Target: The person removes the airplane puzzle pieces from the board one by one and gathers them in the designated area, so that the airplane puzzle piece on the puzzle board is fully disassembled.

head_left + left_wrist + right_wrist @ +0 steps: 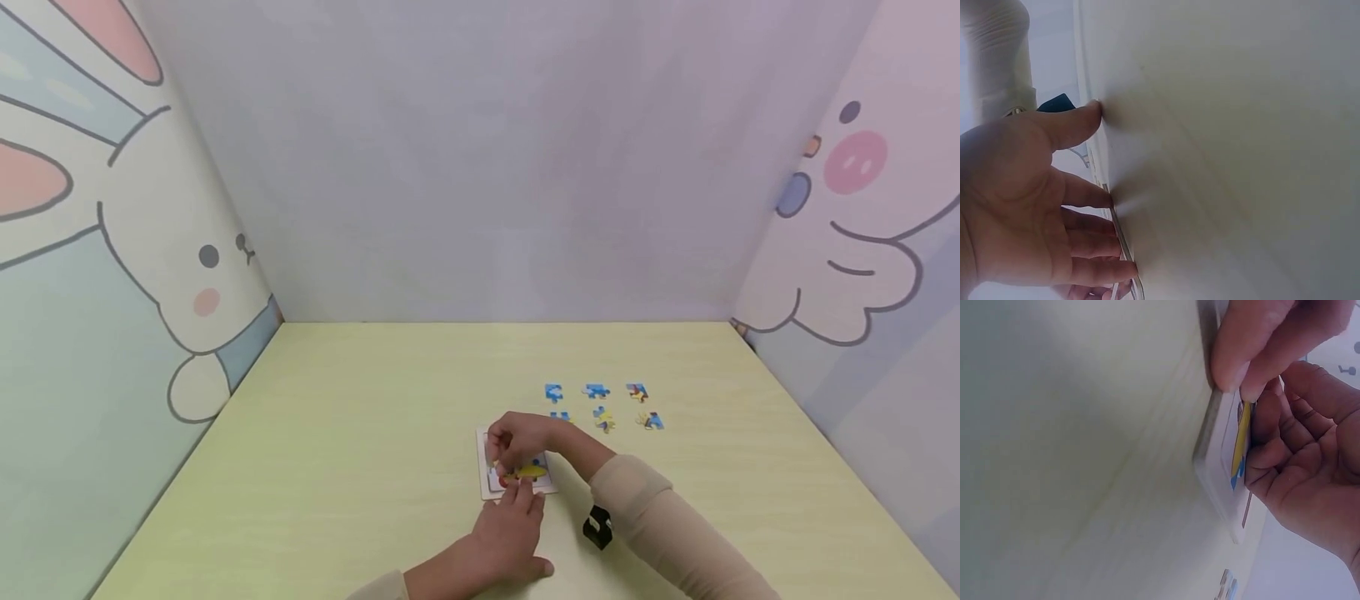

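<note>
A small jigsaw tray (487,493) with a pale rim lies near the middle front of the table. Several picture pieces with yellow and red parts show inside it, partly covered by the hands. My right hand (521,435) bends over the tray from above, fingers curled, and pinches a yellow and blue puzzle piece (1240,447) that stands tilted within the rim. Fairly straight, the fingers of my left hand (510,529) rest on the tray's near edge. Its thumb touches the table in the left wrist view.
Several loose puzzle pieces, among them a blue one (596,391) and a red and blue one (637,392), lie in two rows right of and behind the tray. A black device (597,527) sits at my right wrist. Cartoon-printed walls (225,333) flank the table (337,433).
</note>
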### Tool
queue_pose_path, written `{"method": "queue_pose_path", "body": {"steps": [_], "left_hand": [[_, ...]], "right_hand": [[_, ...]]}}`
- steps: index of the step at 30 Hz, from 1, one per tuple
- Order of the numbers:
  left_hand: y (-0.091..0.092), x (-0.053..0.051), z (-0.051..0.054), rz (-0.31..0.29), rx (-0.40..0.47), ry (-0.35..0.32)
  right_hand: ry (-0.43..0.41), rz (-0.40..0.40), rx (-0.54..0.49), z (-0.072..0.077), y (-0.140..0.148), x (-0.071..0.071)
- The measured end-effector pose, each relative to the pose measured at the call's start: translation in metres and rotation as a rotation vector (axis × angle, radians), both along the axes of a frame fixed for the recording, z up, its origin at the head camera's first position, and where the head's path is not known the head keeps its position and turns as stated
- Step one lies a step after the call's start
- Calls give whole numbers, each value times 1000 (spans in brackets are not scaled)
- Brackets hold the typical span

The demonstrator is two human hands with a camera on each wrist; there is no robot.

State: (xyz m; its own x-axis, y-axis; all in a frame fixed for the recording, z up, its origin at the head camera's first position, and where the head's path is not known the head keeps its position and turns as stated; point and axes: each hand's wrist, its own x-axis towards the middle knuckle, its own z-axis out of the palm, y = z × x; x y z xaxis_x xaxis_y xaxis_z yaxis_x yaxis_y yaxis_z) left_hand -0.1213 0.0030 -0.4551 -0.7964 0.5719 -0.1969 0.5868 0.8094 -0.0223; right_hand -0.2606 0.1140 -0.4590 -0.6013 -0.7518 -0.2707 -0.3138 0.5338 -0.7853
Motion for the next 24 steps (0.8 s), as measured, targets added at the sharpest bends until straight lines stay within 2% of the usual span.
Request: {"method": "queue_pose_path", "body": {"steps": [9,14,24], "left_hand": [[-1,-3,0,-14,39,19],[0,-4,0,-14,53,33],[-1,-5,5,15,33,-4]], "right_hand": [[-55,-151,-125,-1,5,1],[-63,-160,-135,-3,7,-1],[-56,-210,-162,-5,7,0]]}}
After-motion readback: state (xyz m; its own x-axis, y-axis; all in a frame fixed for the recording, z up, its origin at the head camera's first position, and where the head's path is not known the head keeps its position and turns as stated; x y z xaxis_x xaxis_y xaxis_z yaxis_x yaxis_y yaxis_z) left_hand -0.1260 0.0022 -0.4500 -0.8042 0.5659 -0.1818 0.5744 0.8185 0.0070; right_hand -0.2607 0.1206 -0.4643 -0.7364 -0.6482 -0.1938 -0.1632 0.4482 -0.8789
